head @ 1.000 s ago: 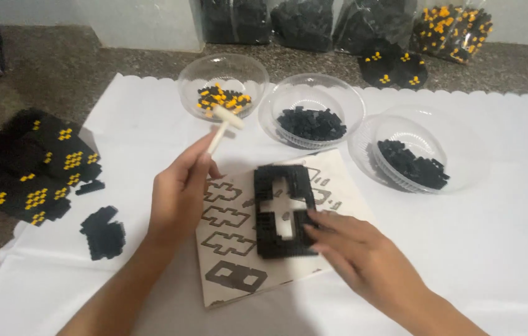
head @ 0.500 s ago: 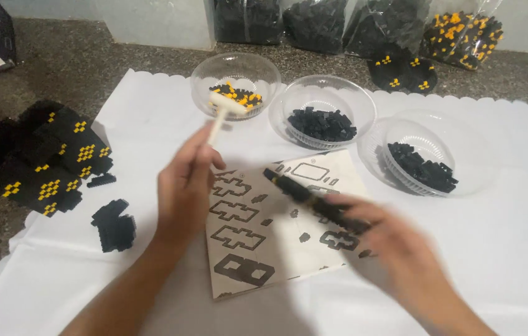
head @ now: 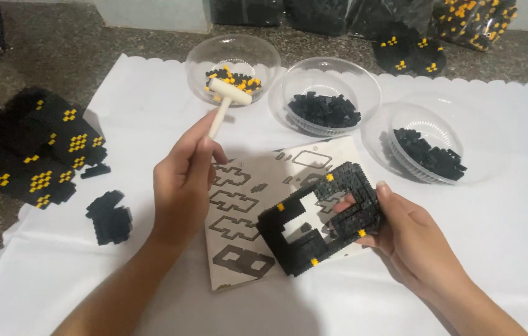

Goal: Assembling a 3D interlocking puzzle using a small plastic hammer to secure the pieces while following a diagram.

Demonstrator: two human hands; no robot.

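Above the template sheet [head: 257, 211], right hand [head: 410, 239] gripping black block frame [head: 323, 214]; left hand [head: 183, 180] clasping small mallet [head: 225, 99]

Both forearms come into view bare from the lower edge, with no sleeve, cuff or glove on either. The left hand [head: 183, 180] carries no ring, watch or band that shows, and its wrist is uncovered. The right hand [head: 410, 239] is likewise plain, with bare fingers and a bare wrist. The fingernails that show are short and unpainted. No markings or jewellery show on either arm.
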